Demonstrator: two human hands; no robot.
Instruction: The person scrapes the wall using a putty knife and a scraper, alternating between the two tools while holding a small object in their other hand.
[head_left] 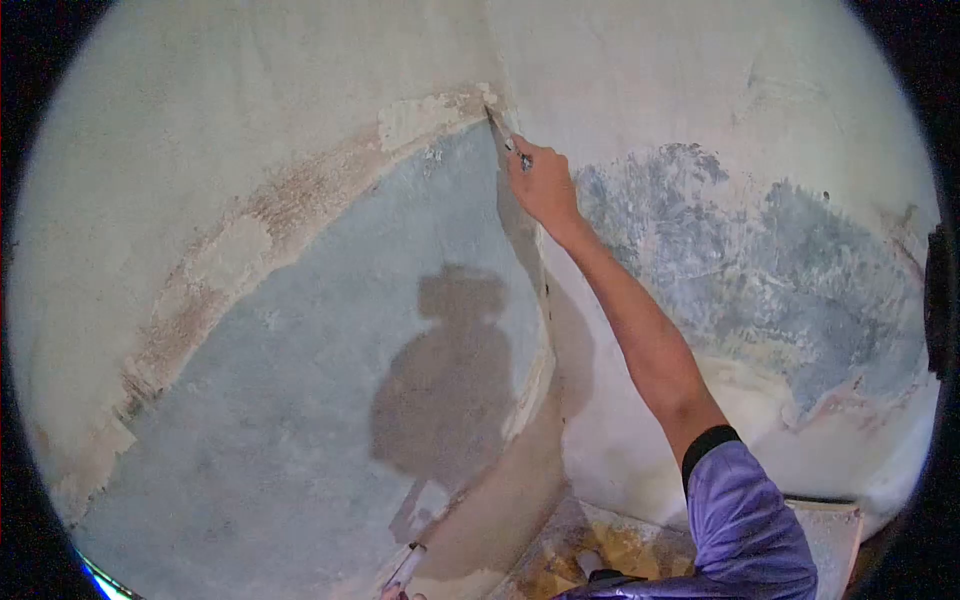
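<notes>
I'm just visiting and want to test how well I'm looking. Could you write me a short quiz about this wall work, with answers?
1. Where is the tip of the scraper in the raised right hand?
a) at the floor
b) by the corner where two walls meet
c) against the purple sleeve

2. True or false: the cuff of that sleeve is white.

3. Fill in: the large dark shape on the blue-grey wall area is a ____.

Key: 1 b; 2 false, it is black; 3 shadow.
</notes>
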